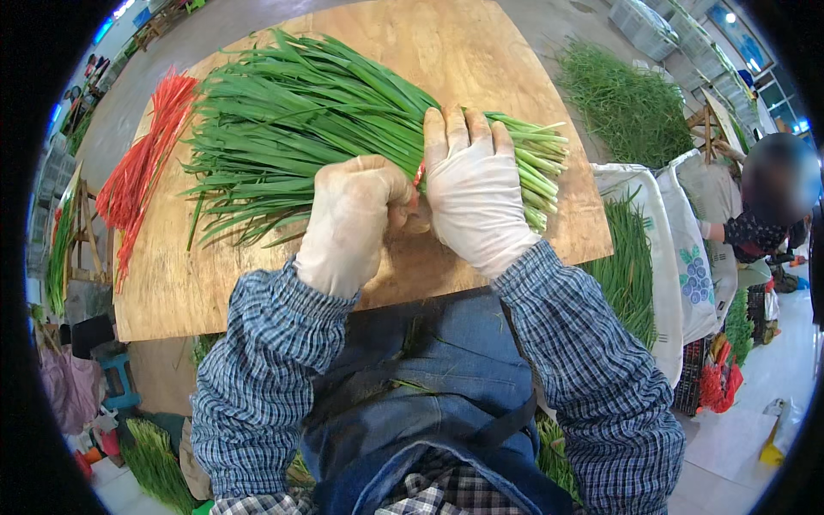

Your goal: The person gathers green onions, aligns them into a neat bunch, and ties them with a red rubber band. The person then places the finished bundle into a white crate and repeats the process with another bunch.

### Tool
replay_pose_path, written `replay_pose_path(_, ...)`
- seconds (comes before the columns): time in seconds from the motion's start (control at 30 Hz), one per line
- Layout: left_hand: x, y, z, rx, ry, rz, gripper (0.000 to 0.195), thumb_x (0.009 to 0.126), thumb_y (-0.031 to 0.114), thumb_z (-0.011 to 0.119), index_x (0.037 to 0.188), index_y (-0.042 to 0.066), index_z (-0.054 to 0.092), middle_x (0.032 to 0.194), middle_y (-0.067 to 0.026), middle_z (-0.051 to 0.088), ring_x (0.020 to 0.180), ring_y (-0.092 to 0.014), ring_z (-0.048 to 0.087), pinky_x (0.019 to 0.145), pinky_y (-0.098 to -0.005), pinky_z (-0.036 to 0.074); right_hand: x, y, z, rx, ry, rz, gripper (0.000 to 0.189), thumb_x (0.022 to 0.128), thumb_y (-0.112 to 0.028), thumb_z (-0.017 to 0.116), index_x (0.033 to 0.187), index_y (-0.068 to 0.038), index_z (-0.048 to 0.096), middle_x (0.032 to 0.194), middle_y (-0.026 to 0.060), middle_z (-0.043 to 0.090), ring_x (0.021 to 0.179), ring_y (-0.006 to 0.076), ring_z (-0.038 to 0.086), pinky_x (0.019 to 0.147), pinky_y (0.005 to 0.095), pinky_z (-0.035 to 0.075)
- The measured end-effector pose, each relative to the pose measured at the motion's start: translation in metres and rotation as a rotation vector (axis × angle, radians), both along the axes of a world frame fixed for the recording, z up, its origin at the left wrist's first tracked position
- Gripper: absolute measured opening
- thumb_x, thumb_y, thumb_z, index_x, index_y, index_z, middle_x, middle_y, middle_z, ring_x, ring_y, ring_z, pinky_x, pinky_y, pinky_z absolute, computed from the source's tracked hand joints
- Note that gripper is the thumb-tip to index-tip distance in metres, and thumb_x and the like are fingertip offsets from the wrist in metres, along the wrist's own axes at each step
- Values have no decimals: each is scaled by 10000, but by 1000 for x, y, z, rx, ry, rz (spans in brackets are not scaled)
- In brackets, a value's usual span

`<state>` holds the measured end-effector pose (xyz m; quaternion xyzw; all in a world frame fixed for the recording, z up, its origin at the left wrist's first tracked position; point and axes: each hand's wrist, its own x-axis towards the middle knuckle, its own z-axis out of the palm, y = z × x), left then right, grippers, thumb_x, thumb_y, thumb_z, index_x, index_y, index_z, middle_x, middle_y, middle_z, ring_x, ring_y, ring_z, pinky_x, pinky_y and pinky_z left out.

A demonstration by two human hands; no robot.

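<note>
A large bunch of garlic chives (309,122) lies across the wooden board, leaves to the left and pale stem ends (541,167) to the right. My right hand (473,187), in a thin whitish glove, presses over the bunch near the stems, its fingers draped across them. Beside it, my gloved left hand (360,212) is closed in a fist at the bunch's near edge, pinching a red plastic tie (419,174). That tie shows only as a short piece between the hands; how far it wraps around the bunch is hidden.
Red plastic strips (148,167) lie at the left of the wooden board (476,51). Right of it stands a white crate (663,257) holding more chives (624,264). A heap of greens (621,100) lies on the floor beyond. Another person (759,225) works at far right. A blue stool (119,380) stands at left.
</note>
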<state>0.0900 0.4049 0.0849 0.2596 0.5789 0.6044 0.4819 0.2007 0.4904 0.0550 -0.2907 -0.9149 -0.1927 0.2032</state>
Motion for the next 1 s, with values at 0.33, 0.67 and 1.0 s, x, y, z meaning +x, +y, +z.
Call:
replay_pose_path(0.33, -13, -16, -15, 6, 92, -21, 53, 654, 25, 551, 647, -23, 571, 643, -90, 575, 568, -135, 496, 552, -233, 407, 7, -4, 22, -243, 11, 61, 887, 597, -426, 721, 1278, 51, 412, 1265, 216, 465, 1186, 324, 427, 996, 473, 284)
replay_pose_path(0.67, -11, -11, -22, 440, 632, -61, 82, 708, -70, 495, 702, -26, 563, 863, -96, 591, 756, -171, 541, 702, -270, 445, -8, 11, 53, -449, -232, -93, 1023, 563, -434, 744, 1336, 49, 279, 1370, 225, 349, 1285, 337, 330, 1003, 449, 326)
replay_pose_path(1.0, -4, -9, -22, 198, 154, -13, 98, 721, -57, 445, 721, -44, 542, 754, -96, 563, 597, -164, 546, 489, -287, 515, -19, 19, 44, -452, -179, -129, 654, 610, -349, 703, 1087, 37, 477, 1004, 181, 583, 951, 289, 582, 810, 417, 435)
